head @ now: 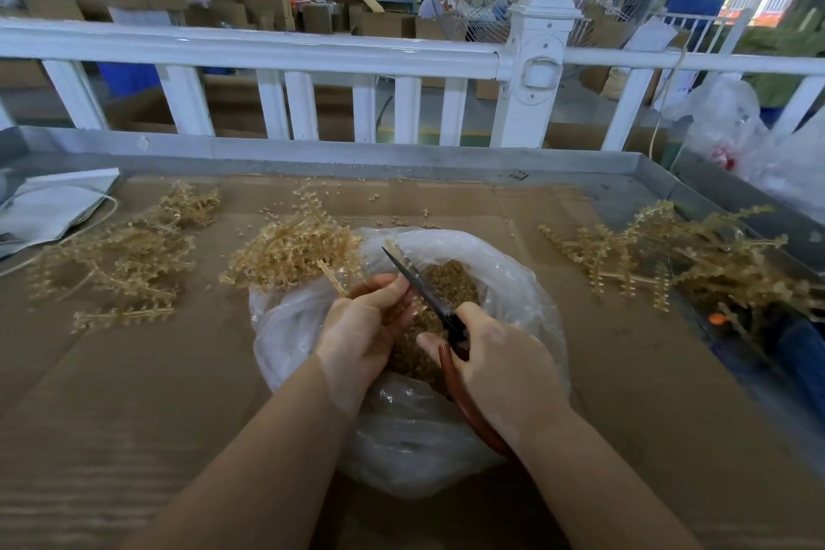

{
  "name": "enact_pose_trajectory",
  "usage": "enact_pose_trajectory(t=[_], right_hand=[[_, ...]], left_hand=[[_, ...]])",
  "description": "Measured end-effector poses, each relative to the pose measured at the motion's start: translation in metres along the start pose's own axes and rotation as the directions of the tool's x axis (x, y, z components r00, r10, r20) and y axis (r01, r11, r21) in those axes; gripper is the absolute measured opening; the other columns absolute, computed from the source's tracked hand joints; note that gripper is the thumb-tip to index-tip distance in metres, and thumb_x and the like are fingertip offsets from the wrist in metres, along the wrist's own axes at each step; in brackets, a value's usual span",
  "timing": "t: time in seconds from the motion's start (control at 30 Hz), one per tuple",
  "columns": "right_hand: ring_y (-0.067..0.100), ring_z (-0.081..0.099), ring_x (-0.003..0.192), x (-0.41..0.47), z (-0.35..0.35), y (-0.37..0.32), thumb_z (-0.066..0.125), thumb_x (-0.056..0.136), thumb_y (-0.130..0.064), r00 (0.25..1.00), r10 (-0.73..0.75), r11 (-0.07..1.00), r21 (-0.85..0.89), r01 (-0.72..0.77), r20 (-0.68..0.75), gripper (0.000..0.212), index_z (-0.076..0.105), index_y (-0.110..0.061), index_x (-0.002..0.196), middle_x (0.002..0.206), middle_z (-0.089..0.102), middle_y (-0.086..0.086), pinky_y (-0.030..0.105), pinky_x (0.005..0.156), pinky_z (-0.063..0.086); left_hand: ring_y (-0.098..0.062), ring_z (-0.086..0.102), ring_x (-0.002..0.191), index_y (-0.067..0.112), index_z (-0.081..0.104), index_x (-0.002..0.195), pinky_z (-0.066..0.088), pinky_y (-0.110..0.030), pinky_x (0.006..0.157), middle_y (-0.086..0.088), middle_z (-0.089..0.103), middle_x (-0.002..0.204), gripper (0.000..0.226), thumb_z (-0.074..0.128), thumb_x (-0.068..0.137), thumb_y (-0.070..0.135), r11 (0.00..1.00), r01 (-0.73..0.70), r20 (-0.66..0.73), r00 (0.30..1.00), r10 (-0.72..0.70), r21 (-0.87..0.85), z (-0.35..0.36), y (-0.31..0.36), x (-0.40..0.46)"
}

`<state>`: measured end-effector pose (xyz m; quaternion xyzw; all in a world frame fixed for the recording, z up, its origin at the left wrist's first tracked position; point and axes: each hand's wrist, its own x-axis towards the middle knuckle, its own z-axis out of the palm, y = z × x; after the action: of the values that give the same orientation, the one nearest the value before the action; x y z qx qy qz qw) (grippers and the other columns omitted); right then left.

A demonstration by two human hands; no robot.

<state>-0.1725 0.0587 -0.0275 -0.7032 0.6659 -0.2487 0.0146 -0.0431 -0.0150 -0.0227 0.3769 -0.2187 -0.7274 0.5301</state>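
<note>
A clear plastic bag [500,277] lies open on the cardboard-covered table and holds a heap of small tan pieces [451,277]. Over it my right hand [500,366] grips scissors [419,281] with red-brown handles, blades pointing up and left. My left hand [361,326] holds a thin tan plastic sprig [332,279] just left of the blades, its fingers curled round the stem. The blade tips stand slightly apart above the bag.
Piles of tan plastic sprigs lie at the left [125,255], the centre [294,250] and the right [696,259]. White sheets [53,205] sit far left. The metal tray rim [402,152] and a white fence [312,54] close the back; plastic bags [736,125] stand at right.
</note>
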Motion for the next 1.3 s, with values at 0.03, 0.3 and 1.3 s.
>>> enact_pose_trajectory(t=[0.03,0.3,1.3], right_hand=[[0.005,0.045,0.061,0.0003,-0.0005,-0.0007,0.039,0.09,-0.064,1.0,0.001,1.0,0.008,-0.001,0.003,0.034,0.038,-0.03,0.085,0.065,0.044,-0.012,0.019,0.056,0.031],[0.01,0.055,0.068,0.0045,-0.0023,-0.0034,0.042,0.091,-0.061,0.997,0.037,0.996,0.082,-0.042,0.063,0.034,0.04,-0.027,0.085,0.07,0.052,-0.008,0.025,0.066,0.047],[0.005,0.05,0.062,0.0056,-0.0009,-0.0047,0.037,0.092,-0.062,1.0,-0.016,0.999,0.033,0.016,0.012,0.033,0.039,-0.029,0.088,0.067,0.047,-0.011,0.018,0.062,0.042]], left_hand=[[-0.011,0.065,0.05,0.004,0.055,0.075,0.053,-0.02,0.048,-0.005,0.067,0.058,0.015,0.062,0.08,-0.009,1.0,-0.001,0.001,1.0,0.001,0.012,-0.0001,-0.0001,-0.0003],[-0.012,0.066,0.052,0.002,0.056,0.076,0.052,-0.019,0.047,-0.006,0.067,0.058,0.014,0.063,0.079,-0.009,1.0,0.008,0.005,1.0,-0.008,0.028,-0.0014,-0.0002,0.0003],[-0.018,0.069,0.056,0.006,0.063,0.077,0.054,-0.023,0.049,-0.008,0.07,0.064,0.014,0.065,0.071,-0.007,0.997,0.037,0.034,0.999,-0.039,0.067,-0.0014,0.0004,-0.0027]])
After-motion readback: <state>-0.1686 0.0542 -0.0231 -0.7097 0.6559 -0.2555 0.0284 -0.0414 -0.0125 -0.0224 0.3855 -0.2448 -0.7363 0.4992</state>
